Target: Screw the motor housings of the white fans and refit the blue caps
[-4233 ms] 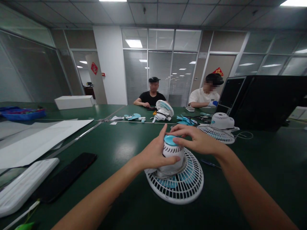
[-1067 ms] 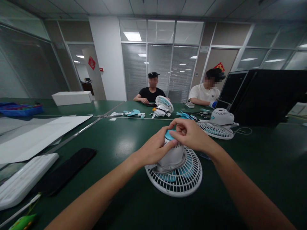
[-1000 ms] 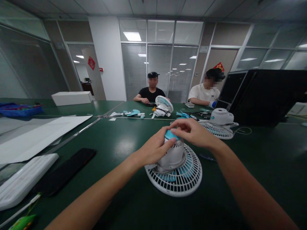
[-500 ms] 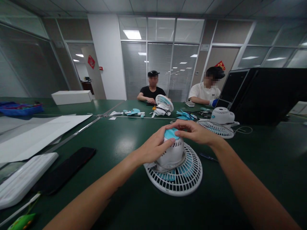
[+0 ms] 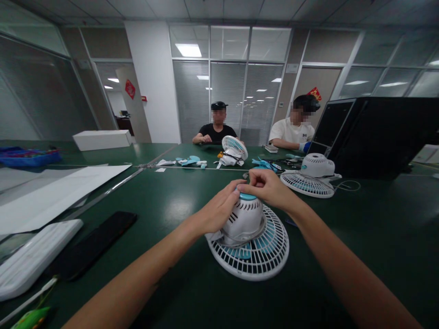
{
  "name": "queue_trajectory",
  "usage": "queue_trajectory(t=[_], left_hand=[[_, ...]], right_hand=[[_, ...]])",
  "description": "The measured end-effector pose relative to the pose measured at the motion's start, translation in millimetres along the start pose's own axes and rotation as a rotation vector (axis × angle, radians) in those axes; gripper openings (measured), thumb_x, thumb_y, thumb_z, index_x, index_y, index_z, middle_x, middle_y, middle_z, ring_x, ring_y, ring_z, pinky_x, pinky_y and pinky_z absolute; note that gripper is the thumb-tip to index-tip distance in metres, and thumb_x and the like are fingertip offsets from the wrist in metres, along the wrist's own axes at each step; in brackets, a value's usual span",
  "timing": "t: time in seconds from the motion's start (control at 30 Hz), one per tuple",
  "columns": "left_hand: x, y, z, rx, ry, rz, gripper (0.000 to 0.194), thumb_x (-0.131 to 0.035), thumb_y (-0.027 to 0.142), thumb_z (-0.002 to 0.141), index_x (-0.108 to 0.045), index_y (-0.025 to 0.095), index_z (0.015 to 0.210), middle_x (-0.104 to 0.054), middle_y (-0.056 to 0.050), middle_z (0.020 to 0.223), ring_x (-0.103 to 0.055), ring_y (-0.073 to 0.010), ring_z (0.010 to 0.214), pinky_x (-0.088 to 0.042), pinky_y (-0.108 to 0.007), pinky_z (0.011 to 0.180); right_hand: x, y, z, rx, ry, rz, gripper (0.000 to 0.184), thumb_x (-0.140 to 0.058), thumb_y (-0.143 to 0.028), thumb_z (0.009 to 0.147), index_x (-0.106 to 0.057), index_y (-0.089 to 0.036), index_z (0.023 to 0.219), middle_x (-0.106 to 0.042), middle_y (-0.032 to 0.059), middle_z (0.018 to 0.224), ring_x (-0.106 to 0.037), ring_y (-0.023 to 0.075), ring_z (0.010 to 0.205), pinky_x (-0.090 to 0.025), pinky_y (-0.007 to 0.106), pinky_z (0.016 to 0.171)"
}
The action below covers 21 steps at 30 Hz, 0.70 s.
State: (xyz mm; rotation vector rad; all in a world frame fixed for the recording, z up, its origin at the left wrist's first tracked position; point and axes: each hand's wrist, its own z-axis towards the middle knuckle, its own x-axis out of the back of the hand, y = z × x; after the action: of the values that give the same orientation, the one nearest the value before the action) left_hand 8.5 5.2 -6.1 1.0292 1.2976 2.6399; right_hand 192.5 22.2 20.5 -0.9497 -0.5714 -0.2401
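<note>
In front of me a small white fan [image 5: 244, 220] lies face down, its round grille [image 5: 270, 260] flat on the table and light blue blades showing through the slats. A light blue round cap [image 5: 247, 197] tops the upturned housing. My left hand [image 5: 219, 208] wraps the left side of the housing, its fingers reaching the cap's edge. My right hand [image 5: 269, 187] is curled over the cap, thumb and forefinger pinched at its far edge. The two hands' fingertips meet there and hide part of the cap. A grey cord loops around the base of the housing.
Another face-down fan [image 5: 317, 167] sits at right beside a large black case [image 5: 384, 137]. Further back are a third fan [image 5: 233, 153], blue parts [image 5: 190, 160] and two people. A black phone [image 5: 99, 242], white power strip [image 5: 37, 256] and paper sheets [image 5: 68, 194] lie at left.
My right hand's fingers have curled in, from lying spread over the cap to a pinch at its edge. My left thumb has drawn up from the housing toward the cap.
</note>
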Motion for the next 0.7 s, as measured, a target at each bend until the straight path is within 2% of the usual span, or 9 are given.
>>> queue_trajectory(t=[0.1,0.2,0.27,0.37,0.47,0.6,0.7], left_hand=[[1.2,0,1,-0.017,0.001,-0.005,0.044,-0.022,0.032,0.099,-0.046,0.016,0.132,-0.049,-0.012,0.144,-0.042,-0.0244,0.136,-0.026,-0.045,0.119],[2.8,2,1,-0.007,-0.014,-0.002,0.044,-0.025,0.03,0.098,-0.046,0.016,0.134,-0.05,-0.012,0.143,-0.044,-0.0247,0.134,-0.027,-0.046,0.118],[3.4,3,1,0.003,-0.018,0.005,0.045,-0.026,0.03,0.098,-0.045,0.016,0.136,-0.049,-0.012,0.144,-0.043,-0.0249,0.135,-0.027,-0.046,0.119],[3.0,4,1,0.009,0.03,0.009,0.046,-0.029,0.034,0.099,-0.047,0.017,0.137,-0.049,-0.012,0.142,-0.043,-0.0256,0.134,-0.027,-0.046,0.118],[1.2,4,2,-0.004,0.121,0.029,0.047,-0.039,0.04,0.097,-0.05,0.015,0.135,-0.049,-0.013,0.137,-0.047,-0.0264,0.13,-0.034,-0.045,0.114],[-0.9,8,4,-0.025,0.256,0.108,0.045,-0.058,0.038,0.089,-0.056,0.017,0.129,-0.06,-0.011,0.121,-0.057,-0.0253,0.115,-0.045,-0.044,0.103],[-0.5,11,5,-0.013,0.304,0.161,0.036,-0.066,0.033,0.082,-0.065,0.019,0.116,-0.068,-0.008,0.11,-0.063,-0.024,0.104,-0.049,-0.044,0.098]], right_hand=[[-3,-3,-3,-0.015,0.056,-0.035,0.051,-0.07,-0.06,0.073,-0.041,-0.02,0.059,-0.035,-0.0059,0.057,-0.031,0.0084,0.053,-0.025,0.024,0.05],[-8,2,-10,-0.014,0.139,0.043,0.048,-0.063,-0.066,0.076,-0.053,-0.019,0.079,-0.047,-0.0011,0.07,-0.044,0.0131,0.064,-0.036,0.027,0.057],[-11,9,-18,-0.021,0.159,0.099,0.059,-0.062,-0.07,0.074,-0.053,-0.019,0.103,-0.055,0.0047,0.09,-0.054,0.0188,0.084,-0.043,0.029,0.067],[-19,21,-34,-0.009,0.097,0.138,0.083,-0.068,-0.071,0.068,-0.041,-0.021,0.127,-0.055,0.0118,0.118,-0.055,0.0261,0.109,-0.046,0.037,0.086],[-30,26,-50,0.035,0.107,0.104,0.093,-0.079,-0.063,0.062,-0.035,-0.022,0.133,-0.053,0.0136,0.129,-0.053,0.0291,0.117,-0.042,0.043,0.1],[-44,20,-60,-0.026,0.215,-0.028,0.094,-0.086,-0.05,0.058,-0.035,-0.024,0.132,-0.053,0.0121,0.129,-0.055,0.0296,0.115,-0.044,0.046,0.099],[-51,16,-61,-0.036,0.261,-0.056,0.091,-0.086,-0.044,0.059,-0.035,-0.024,0.131,-0.054,0.0104,0.129,-0.055,0.028,0.115,-0.045,0.046,0.098]])
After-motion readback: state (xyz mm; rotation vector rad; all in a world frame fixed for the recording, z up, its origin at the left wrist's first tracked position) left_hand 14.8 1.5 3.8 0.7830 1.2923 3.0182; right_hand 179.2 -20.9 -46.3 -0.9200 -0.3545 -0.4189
